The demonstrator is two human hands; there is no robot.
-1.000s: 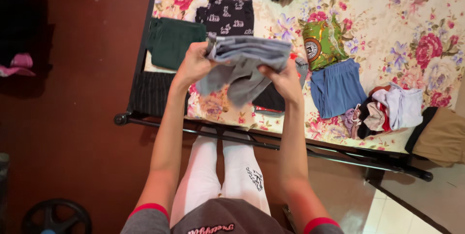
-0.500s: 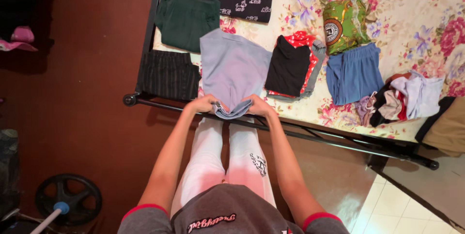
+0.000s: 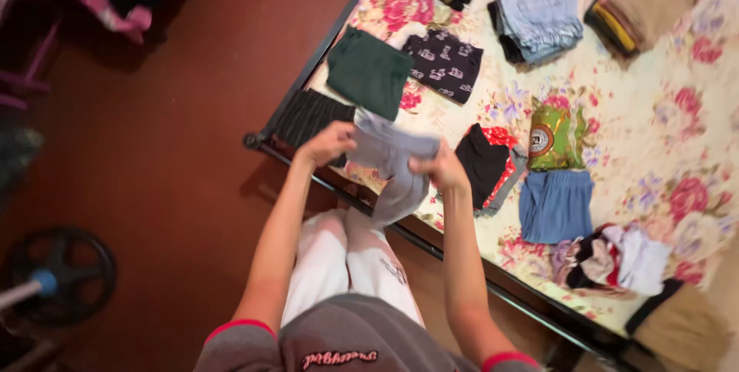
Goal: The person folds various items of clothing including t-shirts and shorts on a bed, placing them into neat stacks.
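We hold a grey garment (image 3: 392, 164) up over the near edge of the bed (image 3: 616, 95), above the black frame rail (image 3: 462, 260); our left hand (image 3: 329, 143) is closed on its upper left corner and our right hand (image 3: 437, 169) is closed on its upper right, so the cloth hangs between them with a loose tail drooping toward our white trousers (image 3: 350, 264). The picture is blurred, so we cannot tell how many layers each hand pinches. We judge the garment light and soft: it sags at once where nothing bears it, it will not hold a crease unless pressed flat, and it should neither slip from a firm pinch nor take harm from handling. The sound places to hold it, as we judge, are the two top corners or the folded top edge, thumbs on one face and fingers on the other, well apart so the cloth stays spread; held at the middle it would bunch. Around it on the floral sheet lie folded pieces: a striped dark one (image 3: 308, 116) just beyond our left hand, a green one (image 3: 368, 72), a black patterned one (image 3: 444, 64), a black one on red (image 3: 483, 162) just beside our right hand, a green and yellow printed one (image 3: 556, 137), a blue one (image 3: 556, 204), and an unfolded heap (image 3: 612, 258) near the bed corner. A wheel-shaped weight (image 3: 58, 272) sits on the red floor, well apart
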